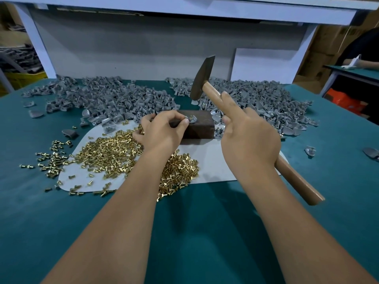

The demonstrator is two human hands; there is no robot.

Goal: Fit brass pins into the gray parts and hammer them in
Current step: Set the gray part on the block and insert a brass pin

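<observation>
Left hand (162,130): down on the near-left end of the dark block, fingers curled, fingertips pinching a gray part on the block's top face.
Gray part (191,119): small, dull gray, curved, sitting just beyond the left hand's fingertips; a brass pin (190,117) stands in it, head up, too small to read more.
Block (196,125): dark brown, rectangular, long axis running left to right between the two hands, lying on a pale sheet.
Right hand (249,136): wrapped around the hammer handle, forefinger laid out straight along the wood toward the head.
Hammer (202,77): raised off the bench, above and beyond the block; dark metal head, wedge end pointing up and away, flat face pointing down; smooth tan wooden handle running from the head back toward the near right, butt end sticking out past the right wrist.
Loose brass pins (110,150): shiny, short, headed, heaped on the sheet under and left of the left wrist, some scattered onto the green cover farther left.
Gray part piles (106,97): two wide heaps beyond both hands, one far left, one behind the hammer to the right.
Sheet (207,160): flat, off-white, rounded corner.
Bench (194,232): covered in teal green, matte.
</observation>
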